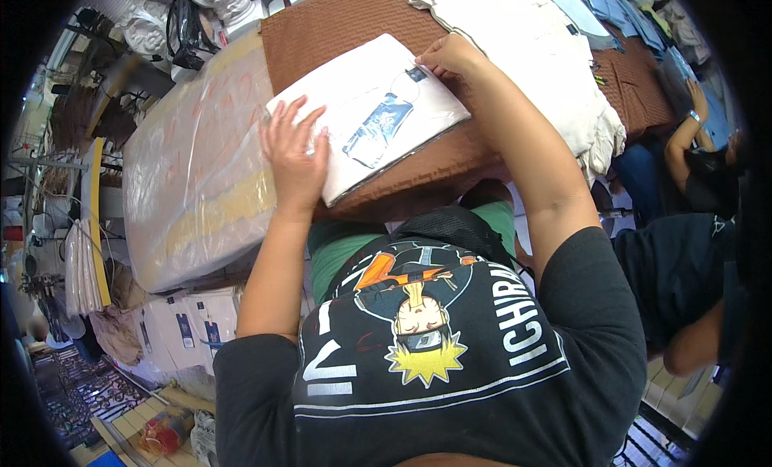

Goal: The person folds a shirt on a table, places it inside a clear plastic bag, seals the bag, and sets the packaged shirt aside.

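Observation:
A folded white T-shirt (358, 125) with a blue printed patch lies flat on a brown textured cloth (322, 41). A dark blue tag (416, 74) shows near its upper right corner. My left hand (296, 157) rests on the shirt's left side, fingers spread and holding nothing. At the upper right corner, beside the tag, my right hand (452, 55) is closed in a pinch on the shirt's edge. The tips of the right fingers are partly hidden. Whether a clear bag covers the shirt, I cannot tell.
A large plastic-wrapped block (197, 161) stands left of the cloth. Cream garments (539, 73) are piled to the right, with blue garments (611, 12) beyond. Packed shirts with tags (186, 330) lie lower left. Another person's arm (683, 141) is at the far right.

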`<state>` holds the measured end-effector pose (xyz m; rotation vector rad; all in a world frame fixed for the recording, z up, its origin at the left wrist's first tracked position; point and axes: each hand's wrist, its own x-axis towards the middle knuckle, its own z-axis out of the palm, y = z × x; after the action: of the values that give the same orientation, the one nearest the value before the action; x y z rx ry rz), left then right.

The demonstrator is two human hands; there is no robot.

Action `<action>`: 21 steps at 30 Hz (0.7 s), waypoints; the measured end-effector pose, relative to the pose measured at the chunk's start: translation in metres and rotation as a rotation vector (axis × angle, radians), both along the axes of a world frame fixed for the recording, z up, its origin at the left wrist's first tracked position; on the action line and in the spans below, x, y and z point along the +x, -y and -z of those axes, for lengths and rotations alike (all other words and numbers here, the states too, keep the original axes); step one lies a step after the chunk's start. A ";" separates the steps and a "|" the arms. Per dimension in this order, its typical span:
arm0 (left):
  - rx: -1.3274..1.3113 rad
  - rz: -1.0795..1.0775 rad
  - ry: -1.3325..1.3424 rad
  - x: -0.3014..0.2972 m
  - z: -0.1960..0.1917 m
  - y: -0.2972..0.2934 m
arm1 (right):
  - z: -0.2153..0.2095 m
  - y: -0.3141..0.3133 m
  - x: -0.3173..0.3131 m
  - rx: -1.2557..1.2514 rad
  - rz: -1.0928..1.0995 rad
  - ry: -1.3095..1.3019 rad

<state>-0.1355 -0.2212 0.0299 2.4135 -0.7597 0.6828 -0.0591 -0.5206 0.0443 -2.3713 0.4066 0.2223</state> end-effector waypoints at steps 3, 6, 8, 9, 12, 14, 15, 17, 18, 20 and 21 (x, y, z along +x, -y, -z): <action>-0.111 -0.094 -0.016 0.009 0.014 -0.037 | -0.002 -0.005 0.012 0.003 -0.032 -0.079; -0.178 -0.148 -0.076 0.014 0.032 -0.051 | 0.014 0.004 0.025 -0.102 -0.076 -0.071; -0.203 -0.171 -0.109 0.014 0.040 -0.054 | 0.019 0.005 0.027 -0.180 -0.133 -0.023; -0.212 -0.173 -0.118 0.013 0.043 -0.054 | 0.021 0.006 0.028 -0.221 -0.171 0.011; -0.244 -0.173 -0.124 0.016 0.046 -0.054 | 0.019 0.001 0.028 -0.241 -0.123 -0.033; -0.269 -0.168 -0.127 0.018 0.045 -0.053 | 0.019 -0.001 0.028 -0.258 -0.084 -0.062; -0.282 -0.166 -0.133 0.017 0.046 -0.053 | 0.018 -0.001 0.027 -0.285 -0.092 -0.054; -0.296 -0.170 -0.137 0.017 0.045 -0.054 | 0.016 -0.005 0.026 -0.320 -0.111 -0.019; -0.299 -0.173 -0.138 0.016 0.045 -0.054 | 0.015 -0.006 0.024 -0.331 -0.120 0.005; -0.304 -0.167 -0.139 0.018 0.047 -0.055 | 0.014 -0.006 0.023 -0.341 -0.119 0.026; -0.307 -0.162 -0.139 0.019 0.048 -0.055 | 0.014 -0.006 0.024 -0.338 -0.113 0.023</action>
<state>-0.1170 -0.1665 -0.0179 2.2260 -0.3751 0.6349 -0.0347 -0.5143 0.0304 -2.7307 0.3192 0.1902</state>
